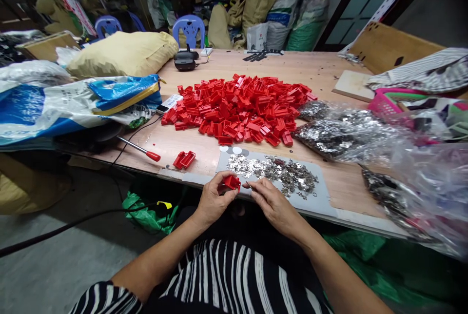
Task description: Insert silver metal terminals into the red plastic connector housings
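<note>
My left hand (215,193) is closed around a red plastic housing (231,182), held at the table's front edge. Close to its right, my right hand (268,199) pinches a small metal piece (249,186) between thumb and fingertips, apart from the housing. Just beyond both hands lies a spread of small shiny metal parts (285,172) on a grey mat (323,197). Two or so more red housings (185,159) sit on the table to the left. A large heap of the same red housings (244,104) covers the middle of the table.
At left lie a red-handled screwdriver-like tool (152,156), a cable (127,141), and a blue-white sack (73,104). Plastic bags of metal parts (336,133) and a pink basket (383,104) are on the right. A stuffed tan sack (124,53) rests at the back left.
</note>
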Demonstrator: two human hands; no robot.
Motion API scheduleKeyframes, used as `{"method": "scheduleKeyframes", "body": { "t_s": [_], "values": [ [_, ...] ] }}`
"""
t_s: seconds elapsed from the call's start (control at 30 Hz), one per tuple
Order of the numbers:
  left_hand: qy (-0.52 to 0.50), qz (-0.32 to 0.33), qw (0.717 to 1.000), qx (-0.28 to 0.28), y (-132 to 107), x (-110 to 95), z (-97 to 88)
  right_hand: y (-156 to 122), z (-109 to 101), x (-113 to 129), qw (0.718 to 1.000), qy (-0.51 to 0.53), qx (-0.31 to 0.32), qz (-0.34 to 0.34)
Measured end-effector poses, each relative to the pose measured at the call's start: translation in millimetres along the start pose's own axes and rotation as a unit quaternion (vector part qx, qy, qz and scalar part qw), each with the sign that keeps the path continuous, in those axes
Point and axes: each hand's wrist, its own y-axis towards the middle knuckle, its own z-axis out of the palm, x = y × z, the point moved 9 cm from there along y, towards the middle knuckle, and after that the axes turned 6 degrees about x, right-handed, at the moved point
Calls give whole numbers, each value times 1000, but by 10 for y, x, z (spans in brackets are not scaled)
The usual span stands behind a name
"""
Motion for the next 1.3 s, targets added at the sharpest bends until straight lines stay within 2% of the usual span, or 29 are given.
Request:
{"method": "scheduleKeyframes", "body": {
  "t_s": [0.13,0.27,0.37,0.63,0.77,1.07,1.2,1.3],
  "values": [
    [-54,-27,998,4,24,17,-20,47,-51,91,998,-11,-46,-33],
    [-133,-62,989,33,18,43,45,72,-3,244,993,-12,-30,-115],
    [-176,-74,981,43,14,49,74,77,21,283,990,-22,-22,-137],
    [-228,-86,969,50,16,53,100,55,-25,339,988,-12,-34,-148],
    [-237,-89,966,56,7,59,120,52,-35,345,991,2,-33,-133],
    [-269,-91,957,62,-23,73,156,14,-39,147,995,25,-55,-78],
    [-263,-88,958,67,-21,82,169,3,-44,153,995,19,-59,-81],
    [-259,-84,960,67,-14,84,163,4,-41,221,992,14,-58,-115]
  ]
}}
